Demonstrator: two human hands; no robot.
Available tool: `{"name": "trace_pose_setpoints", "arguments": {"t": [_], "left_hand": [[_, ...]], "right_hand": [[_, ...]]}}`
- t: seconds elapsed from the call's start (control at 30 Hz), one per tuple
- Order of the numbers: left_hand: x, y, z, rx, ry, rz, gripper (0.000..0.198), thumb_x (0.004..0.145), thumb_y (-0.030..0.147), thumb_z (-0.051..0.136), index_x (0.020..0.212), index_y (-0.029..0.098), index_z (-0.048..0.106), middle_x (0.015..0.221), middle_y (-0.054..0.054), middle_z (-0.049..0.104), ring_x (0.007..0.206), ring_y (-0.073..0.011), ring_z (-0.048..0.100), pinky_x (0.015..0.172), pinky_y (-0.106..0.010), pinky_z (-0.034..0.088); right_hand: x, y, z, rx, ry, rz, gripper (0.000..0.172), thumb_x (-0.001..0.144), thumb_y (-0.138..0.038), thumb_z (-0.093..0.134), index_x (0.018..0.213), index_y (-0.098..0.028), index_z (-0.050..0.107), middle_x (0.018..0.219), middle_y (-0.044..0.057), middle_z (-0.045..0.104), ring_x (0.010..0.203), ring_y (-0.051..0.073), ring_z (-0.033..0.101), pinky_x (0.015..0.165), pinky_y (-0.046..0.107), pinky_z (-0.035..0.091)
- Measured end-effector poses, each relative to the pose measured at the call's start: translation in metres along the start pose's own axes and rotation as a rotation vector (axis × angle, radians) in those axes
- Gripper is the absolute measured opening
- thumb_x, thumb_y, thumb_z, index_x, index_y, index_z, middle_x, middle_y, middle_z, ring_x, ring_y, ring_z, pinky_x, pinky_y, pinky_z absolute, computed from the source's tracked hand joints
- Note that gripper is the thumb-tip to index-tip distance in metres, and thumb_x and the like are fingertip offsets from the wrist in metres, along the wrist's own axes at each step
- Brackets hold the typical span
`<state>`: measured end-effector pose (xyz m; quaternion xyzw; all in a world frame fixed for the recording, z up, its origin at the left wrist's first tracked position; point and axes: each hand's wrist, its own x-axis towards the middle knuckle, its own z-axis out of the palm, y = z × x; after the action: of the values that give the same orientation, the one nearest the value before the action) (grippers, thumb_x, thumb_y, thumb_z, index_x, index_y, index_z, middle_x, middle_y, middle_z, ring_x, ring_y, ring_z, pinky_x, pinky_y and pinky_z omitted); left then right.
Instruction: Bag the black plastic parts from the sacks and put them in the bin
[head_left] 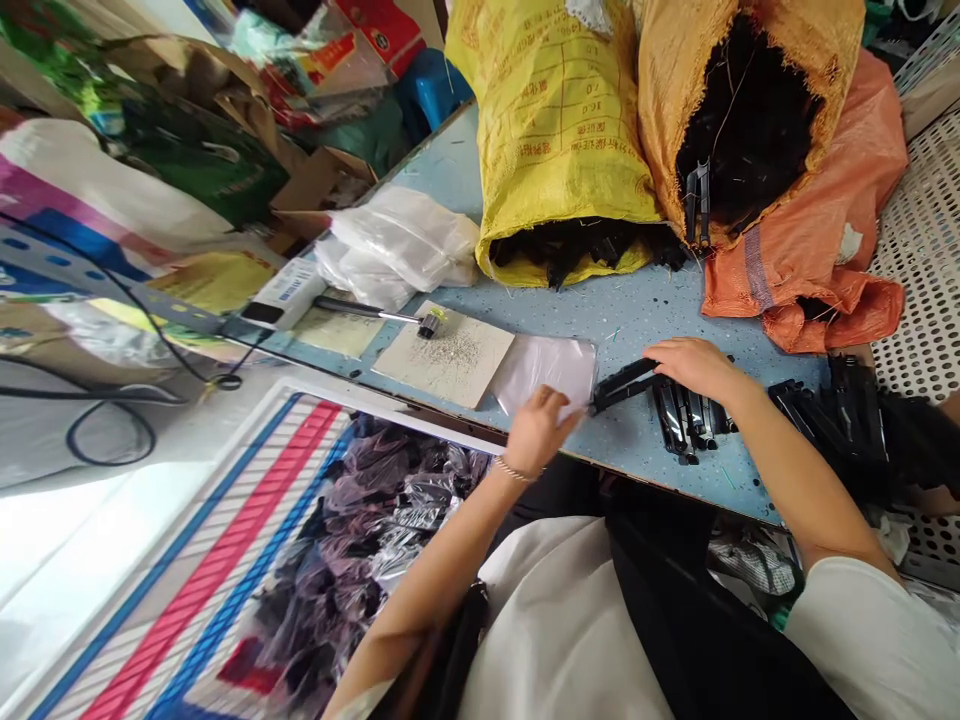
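Note:
My right hand (694, 365) closes its fingers on the near end of a pair of long black plastic strips (626, 382), which spread slightly in a V toward the left. Beneath that palm and wrist lie several similar shiny black plastic pieces (684, 420). My left hand (536, 430), with a bracelet at the wrist, is over the front edge of a flat stack of clear plastic bags (551, 365). Its thumb points toward the tips of the strips. Its fingertips are blurred, so whether they pinch a bag cannot be made out.
Left of the bags, a black-handled tool (405, 318) rests on a cardboard sheet (450, 365). A yellow sack (562, 130) and an orange sack (667, 90) of black pieces stand behind. More black pieces (840, 420) lie right. Below left, a striped container (247, 520) holds bagged items.

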<state>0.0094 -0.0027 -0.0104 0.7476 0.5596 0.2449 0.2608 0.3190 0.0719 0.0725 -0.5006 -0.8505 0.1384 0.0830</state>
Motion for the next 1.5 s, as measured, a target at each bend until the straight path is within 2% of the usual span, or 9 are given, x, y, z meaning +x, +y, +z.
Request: {"name": "trace_pose_setpoints", "arguments": {"t": [0.13,0.3,0.47,0.77,0.97,1.1,1.27,1.37,1.5], "left_hand": [[0.031,0.022,0.027,0.094,-0.05,-0.047,0.014,0.09,0.019,0.056,0.083,0.016,0.067,0.096,-0.014,0.068,0.093,-0.0256,0.064,0.079,-0.034,0.048],[0.04,-0.009,0.01,-0.26,-0.081,-0.263,0.021,0.085,0.035,0.064,0.073,0.018,0.064,0.07,-0.003,0.065,0.066,-0.017,0.06,0.063,-0.028,0.043],[0.043,-0.016,0.004,-0.579,-0.106,-0.408,0.023,0.078,0.04,0.062,0.075,0.018,0.066,0.057,0.003,0.057,0.052,-0.012,0.05,0.054,-0.025,0.038],[0.037,-0.011,0.011,-0.385,-0.08,-0.325,0.018,0.079,0.035,0.068,0.076,0.019,0.061,0.066,0.001,0.061,0.061,-0.0145,0.056,0.059,-0.026,0.042],[0.03,0.003,0.025,0.017,0.021,-0.07,0.008,0.084,0.024,0.067,0.089,0.018,0.065,0.099,-0.012,0.066,0.097,-0.0277,0.063,0.08,-0.035,0.048],[0.041,-0.005,0.017,-0.136,-0.042,-0.163,0.011,0.085,0.019,0.062,0.074,0.019,0.065,0.08,-0.005,0.066,0.078,-0.0197,0.062,0.071,-0.029,0.045],[0.048,-0.019,0.001,-0.508,-0.072,-0.394,0.034,0.07,0.048,0.076,0.063,0.018,0.061,0.049,0.006,0.046,0.049,-0.0094,0.04,0.05,-0.024,0.029],[0.045,-0.019,-0.003,-0.778,-0.178,-0.476,0.04,0.065,0.054,0.077,0.071,0.016,0.067,0.051,0.004,0.05,0.048,-0.0085,0.041,0.049,-0.023,0.03],[0.043,-0.017,-0.003,-0.78,-0.073,-0.502,0.044,0.051,0.048,0.086,0.06,0.017,0.057,0.047,0.008,0.044,0.045,-0.0055,0.036,0.046,-0.021,0.025]], "right_hand": [[-0.035,0.002,-0.011,0.16,0.043,0.197,0.028,0.09,-0.033,0.063,0.116,-0.026,0.073,0.116,0.006,0.075,0.102,0.028,0.069,0.089,0.04,0.05],[-0.066,-0.032,0.029,0.952,0.111,0.562,0.04,0.08,-0.053,0.072,0.103,-0.02,0.075,0.088,0.007,0.077,0.076,0.023,0.071,0.069,0.035,0.054],[-0.074,-0.074,0.059,1.54,0.08,0.617,0.039,0.074,-0.054,0.079,0.086,-0.017,0.074,0.075,0.008,0.075,0.061,0.018,0.068,0.053,0.027,0.047],[-0.084,-0.081,0.079,1.681,0.139,0.686,0.025,0.073,-0.041,0.08,0.077,-0.017,0.073,0.072,0.008,0.075,0.059,0.015,0.065,0.052,0.025,0.046],[-0.083,-0.09,0.081,1.71,0.131,0.706,0.024,0.069,-0.038,0.082,0.076,-0.017,0.074,0.069,0.006,0.075,0.058,0.015,0.066,0.051,0.024,0.046],[-0.084,-0.093,0.083,1.705,0.134,0.725,0.027,0.069,-0.041,0.082,0.076,-0.016,0.075,0.074,0.009,0.077,0.058,0.014,0.066,0.052,0.024,0.046],[-0.088,-0.094,0.093,1.747,0.116,0.758,0.032,0.066,-0.043,0.083,0.078,-0.015,0.075,0.075,0.01,0.078,0.057,0.014,0.065,0.055,0.024,0.048],[-0.09,-0.096,0.097,1.775,0.098,0.773,0.029,0.066,-0.04,0.083,0.078,-0.015,0.075,0.073,0.009,0.077,0.056,0.013,0.064,0.053,0.023,0.046],[-0.094,-0.1,0.102,1.923,0.034,0.754,0.024,0.069,-0.035,0.083,0.077,-0.015,0.072,0.075,0.009,0.077,0.06,0.015,0.066,0.053,0.023,0.046]]}}
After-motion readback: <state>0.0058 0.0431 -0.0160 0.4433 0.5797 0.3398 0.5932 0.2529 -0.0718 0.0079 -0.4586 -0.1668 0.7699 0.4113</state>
